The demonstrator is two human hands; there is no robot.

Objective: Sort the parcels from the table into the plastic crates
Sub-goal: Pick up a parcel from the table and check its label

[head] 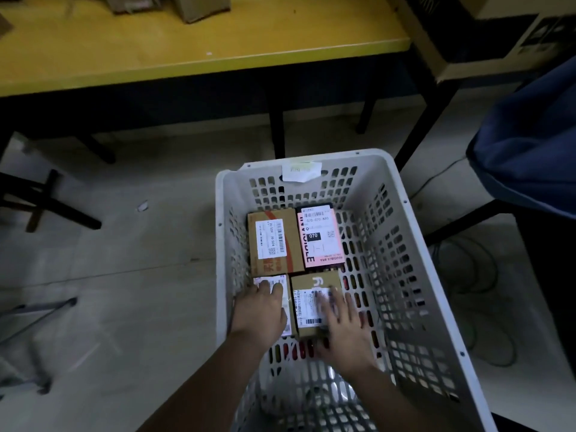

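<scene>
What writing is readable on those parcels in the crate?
"INVISIBLE BRA", "070" and "070-070-A80": pink parcel.
"J6 504": label of the far brown box.
Near brown box under the right hand: too blurred.
White parcel under the left hand: unreadable.
Note on the crate rim: illegible.

Both your hands are down inside the grey plastic crate (405, 244) on the floor. Your left hand (261, 310) rests on a small white-labelled parcel (285, 310) in the crate's near-left part, fingers laid over its top. Your right hand (343, 325), fingers spread and blurred, lies on the brown box (311, 294) just beside it. Against the crate's far wall sit a brown carton with a red stripe (274, 241) and, touching it on the right, a pink parcel (319, 236). The yellow table (187, 48) stands beyond the crate, with cardboard boxes (174, 4) at its far edge.
</scene>
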